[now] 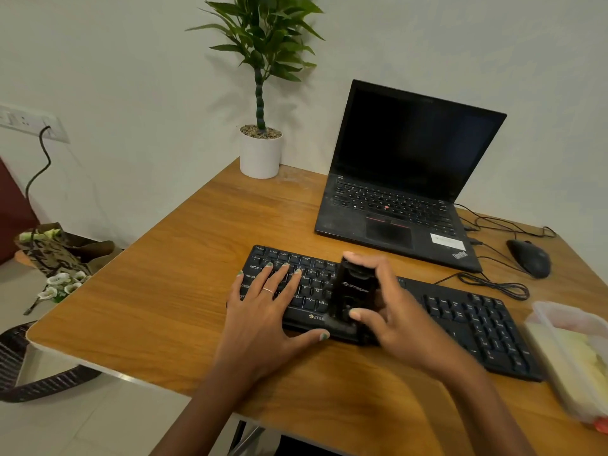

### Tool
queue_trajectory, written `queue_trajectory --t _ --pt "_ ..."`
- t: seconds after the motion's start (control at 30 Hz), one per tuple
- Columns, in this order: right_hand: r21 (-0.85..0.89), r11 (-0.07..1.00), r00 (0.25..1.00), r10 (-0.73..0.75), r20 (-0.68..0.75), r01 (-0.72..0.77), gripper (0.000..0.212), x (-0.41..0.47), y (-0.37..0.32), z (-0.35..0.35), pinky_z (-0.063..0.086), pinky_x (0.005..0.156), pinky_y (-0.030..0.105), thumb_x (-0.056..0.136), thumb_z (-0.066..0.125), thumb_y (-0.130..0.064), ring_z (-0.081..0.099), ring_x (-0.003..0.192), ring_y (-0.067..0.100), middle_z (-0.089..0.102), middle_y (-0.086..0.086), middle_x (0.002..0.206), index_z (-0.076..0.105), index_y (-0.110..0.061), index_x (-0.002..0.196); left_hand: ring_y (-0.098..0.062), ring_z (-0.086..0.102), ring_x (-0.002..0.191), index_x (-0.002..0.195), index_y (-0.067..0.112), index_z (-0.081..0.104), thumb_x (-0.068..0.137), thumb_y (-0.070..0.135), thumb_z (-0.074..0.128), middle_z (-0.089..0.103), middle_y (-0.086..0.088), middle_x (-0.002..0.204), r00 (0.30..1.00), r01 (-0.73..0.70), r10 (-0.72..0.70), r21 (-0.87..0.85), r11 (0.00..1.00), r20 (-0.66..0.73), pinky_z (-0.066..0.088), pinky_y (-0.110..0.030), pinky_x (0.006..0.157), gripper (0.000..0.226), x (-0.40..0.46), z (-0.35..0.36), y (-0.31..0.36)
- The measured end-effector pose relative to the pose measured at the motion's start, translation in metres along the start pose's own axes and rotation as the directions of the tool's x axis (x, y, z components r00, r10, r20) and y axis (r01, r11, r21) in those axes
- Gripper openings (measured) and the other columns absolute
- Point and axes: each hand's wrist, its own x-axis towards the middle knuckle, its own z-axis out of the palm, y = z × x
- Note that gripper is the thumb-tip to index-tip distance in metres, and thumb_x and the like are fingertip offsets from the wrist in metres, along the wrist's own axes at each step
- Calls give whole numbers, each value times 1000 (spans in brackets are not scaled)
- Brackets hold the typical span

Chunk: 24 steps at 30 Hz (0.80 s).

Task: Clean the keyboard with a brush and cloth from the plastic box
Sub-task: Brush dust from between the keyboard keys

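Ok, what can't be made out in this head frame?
- Brush bristles: head view, hidden by its black body and the right hand.
- Plastic box contents: blurred, cut by the right edge.
- Keyboard middle keys: covered by the left hand and the brush.

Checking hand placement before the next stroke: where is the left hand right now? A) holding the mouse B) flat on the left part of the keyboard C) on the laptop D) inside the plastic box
B: the left hand lies with straight fingers on the left keys of the keyboard, while the right hand grips the black brush.
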Motion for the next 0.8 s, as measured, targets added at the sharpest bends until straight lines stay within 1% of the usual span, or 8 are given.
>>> queue_trajectory --t 0.1,0.17,0.27,0.37,0.43,0.53,0.67,0.8 --pt "-78 994 992 84 90 -77 73 -5 4 -26 57 81 37 89 58 -8 58 106 14 44 -15 121 20 -62 122 -24 42 136 143 24 45 76 92 20 47 -2 145 1000 4 -4 -8 1000 -2 27 -58 109 99 0 0 0" --pt "-91 993 992 80 93 -71 73 -1 1 -24 57 80 38 89 58 -8 57 106 14 46 -12 123 21 -60 124 -23 40 137 144 24 44 75 92 19 46 -2 146 1000 9 -9 -18 1000 6 26 -58 110 99 0 -1 0" --pt "-126 992 999 1 52 5 73 10 -9 5 57 80 34 90 57 -8 56 106 10 45 -13 124 21 -61 125 -23 39 138 143 24 45 75 92 19 47 -2 146 1000 11 -11 -26 1000 2 23 -60 111 100 0 -1 1" --pt "-84 991 995 -104 -8 103 79 17 -18 35 55 82 26 91 56 -9 53 104 2 38 -22 121 15 -72 118 -22 37 139 140 25 49 74 93 17 48 -1 146 1000 27 -26 -47 999 10 17 -65 110 101 -1 -4 1" --pt "-52 992 993 -118 -24 117 80 17 -20 39 55 82 23 92 55 -10 52 103 0 36 -26 121 13 -73 116 -18 26 144 146 28 41 68 96 13 38 2 153 997 68 -66 -73 995 27 6 -63 113 107 -2 -7 0" --pt "-58 997 999 -40 15 41 77 10 -13 17 57 78 29 92 55 -12 56 101 6 39 -25 113 12 -71 116 -11 5 148 153 36 16 52 102 3 13 10 160 988 149 -145 -110 983 49 -4 -53 116 121 -3 -12 -4" --pt "-78 996 995 50 87 -43 70 0 -2 -12 57 77 34 91 56 -9 60 100 11 45 -15 121 19 -58 125 -5 -3 147 152 40 2 42 104 7 1 16 160 981 186 -172 -197 963 87 3 -44 120 127 -4 -15 -6" --pt "-66 998 999 1 46 2 70 9 -5 2 57 80 35 90 57 -8 58 105 11 47 -15 122 22 -58 126 -5 -1 147 151 40 1 50 97 24 3 17 160 984 170 -156 -217 961 83 8 -40 120 119 -4 -15 -6"
